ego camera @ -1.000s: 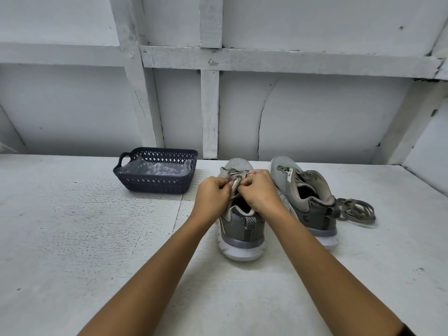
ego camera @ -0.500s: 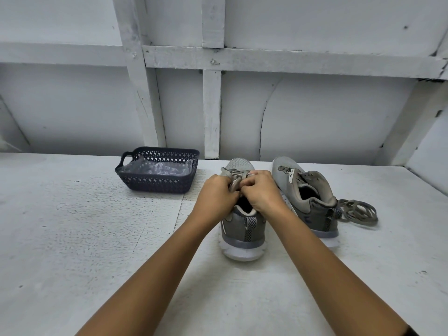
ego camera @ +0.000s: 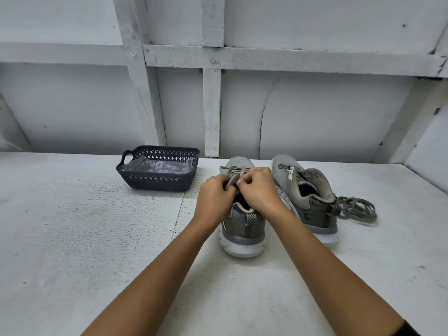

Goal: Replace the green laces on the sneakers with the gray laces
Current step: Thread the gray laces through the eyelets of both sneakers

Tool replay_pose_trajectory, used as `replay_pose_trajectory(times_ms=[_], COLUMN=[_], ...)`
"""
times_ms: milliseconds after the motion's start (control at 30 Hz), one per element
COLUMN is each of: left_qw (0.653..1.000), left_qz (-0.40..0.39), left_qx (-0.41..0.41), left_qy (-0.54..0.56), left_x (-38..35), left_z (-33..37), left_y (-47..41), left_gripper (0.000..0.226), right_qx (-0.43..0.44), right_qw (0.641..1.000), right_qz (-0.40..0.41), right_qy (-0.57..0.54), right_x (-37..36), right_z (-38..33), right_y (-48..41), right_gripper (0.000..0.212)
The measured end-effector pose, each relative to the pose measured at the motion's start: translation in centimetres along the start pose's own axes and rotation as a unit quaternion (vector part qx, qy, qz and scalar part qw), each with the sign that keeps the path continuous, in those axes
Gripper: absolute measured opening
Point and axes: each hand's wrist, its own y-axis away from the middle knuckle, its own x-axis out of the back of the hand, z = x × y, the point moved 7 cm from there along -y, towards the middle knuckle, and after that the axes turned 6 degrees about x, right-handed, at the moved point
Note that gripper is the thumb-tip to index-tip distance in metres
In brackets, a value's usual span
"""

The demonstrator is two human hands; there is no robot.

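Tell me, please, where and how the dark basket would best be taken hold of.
Probably the loop handle at the left end of the basket, approached from the left: it juts out from the wall with an opening for fingers.

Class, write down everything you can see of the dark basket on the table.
The basket is dark, rectangular and looks like plastic, its walls pierced in a diamond lattice, with a loop handle at its left end. Crinkled clear plastic lies inside. It stands upright on the white table, near the back wall, left of the sneakers and apart from them.
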Motion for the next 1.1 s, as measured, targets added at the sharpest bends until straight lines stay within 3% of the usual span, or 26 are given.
replay_pose_trajectory(times_ms=[67, 267, 333, 400, 467, 600, 733, 833, 900, 1100], left_qw=[0.999, 0.993, 0.992, 0.99, 0.99, 0.99, 0.99, 0.989, 0.988, 0.988], left_qz=[0.002, 0.016, 0.02, 0.024, 0.029, 0.03, 0.027, 0.02, 0.014, 0.019], left_qx=[0.014, 0.026, 0.024, 0.027, 0.026, 0.021, 0.025, 0.024, 0.025, 0.015], left_qy=[0.042, 0.113, 0.124, 0.136, 0.133, 0.135, 0.135, 0.145, 0.15, 0.151], left_x=[0.0, 0.3, 0.2, 0.1, 0.2, 0.1, 0.0, 0.0, -0.1, -0.1], left_z=[-0.3, -1.0, -1.1, -1.2, -1.2, -1.2, -1.3, -1.3, -1.4, -1.6], left_y=[0.3, 0.8, 0.9, 1.0, 1.1, 1.1, 1.0, 1.1, 1.1, 0.9], left_gripper=[0.013, 0.038, 0.037, 0.036, 0.035, 0.036, 0.04, 0.037, 0.034, 0.02], right_qx=[-0.004, 0.01, -0.013, -0.029, -0.03, -0.026, 0.041, 0.136, 0.157, 0.158], right_qw=[0.999, 0.973, 0.929, 0.856, 0.846, 0.921, 0.985, 0.971, 0.954, 0.948], right_qz=[0.033, 0.135, 0.154, 0.124, 0.099, 0.0, -0.138, -0.145, -0.131, -0.091], right_qy=[-0.04, -0.189, -0.335, -0.501, -0.523, -0.388, -0.09, 0.13, 0.221, 0.261], right_x=[0.6, 3.6, 4.5, 4.9, 5.7, 6.4, 6.0, 4.5, 3.3, 2.7], right_z=[-0.1, -1.1, -0.9, -0.9, -0.9, -0.9, -2.1, -3.5, -3.9, -4.3], right_y=[0.5, 2.7, 2.9, 2.6, 2.4, 2.2, 2.5, 2.4, 2.2, 1.3], right_gripper=[0.023, 0.012, 0.016, 0.022, 0.023, 0.023, 0.025, 0.015, 0.023, 0.024])
